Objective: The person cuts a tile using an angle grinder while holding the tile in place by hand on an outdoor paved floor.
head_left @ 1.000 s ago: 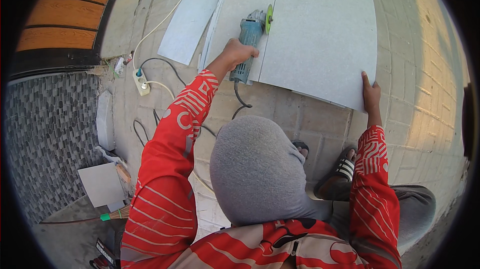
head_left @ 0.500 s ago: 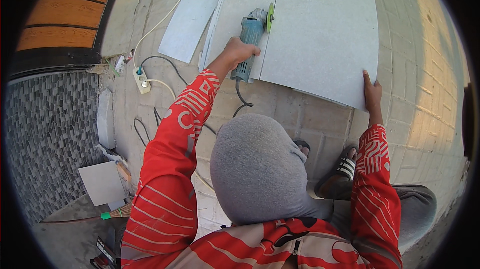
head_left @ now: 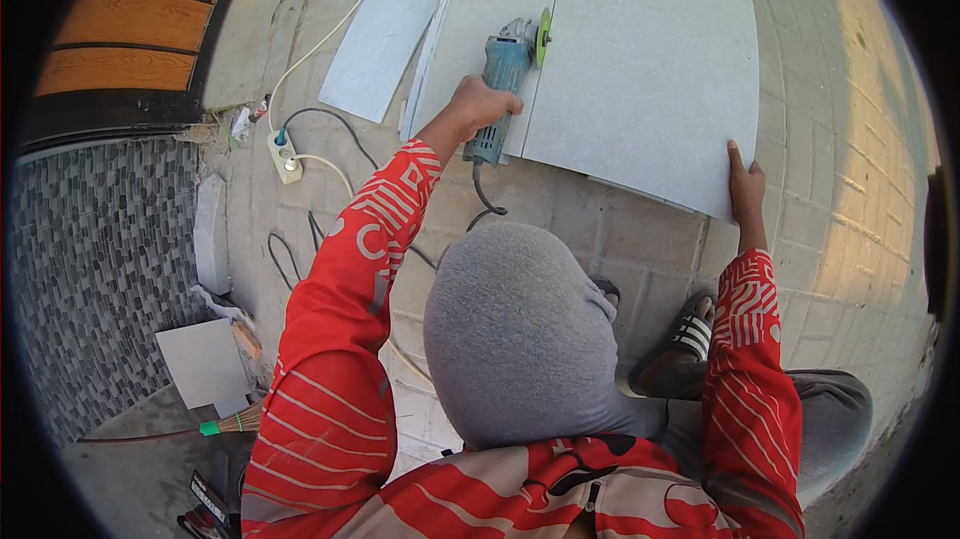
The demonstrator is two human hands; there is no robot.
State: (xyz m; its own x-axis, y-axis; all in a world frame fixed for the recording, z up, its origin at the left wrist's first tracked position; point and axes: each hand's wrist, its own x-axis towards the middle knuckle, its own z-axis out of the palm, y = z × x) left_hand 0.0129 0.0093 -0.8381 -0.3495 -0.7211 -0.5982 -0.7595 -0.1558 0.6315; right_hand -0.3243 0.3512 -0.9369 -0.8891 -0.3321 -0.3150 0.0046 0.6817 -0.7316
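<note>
A teal angle grinder (head_left: pixel 507 59) is in my left hand (head_left: pixel 482 104), its fingers wrapped round the body. The green disc (head_left: pixel 543 38) stands on edge beside a thin dark line that runs lengthwise across a large light-grey tile (head_left: pixel 650 69). Whether the disc touches the surface I cannot tell. At the tile's near right corner, my right hand (head_left: pixel 746 185) grips the edge, some of its fingers hidden. From the grinder's rear end a dark cord (head_left: pixel 485 201) curls down to the paving.
Left of the large tile lies a narrower pale tile piece (head_left: pixel 388 34). A white power strip (head_left: pixel 285 157) with plugs sits on the paving, cables looping around it. Farther left are a small square tile (head_left: pixel 205 363) and a broom (head_left: pixel 240 421). My sandalled foot (head_left: pixel 693 329) is near the tile.
Almost nothing differs. The whole view has shifted very slightly, while both hands, the grinder and the tile keep their places relative to one another.
</note>
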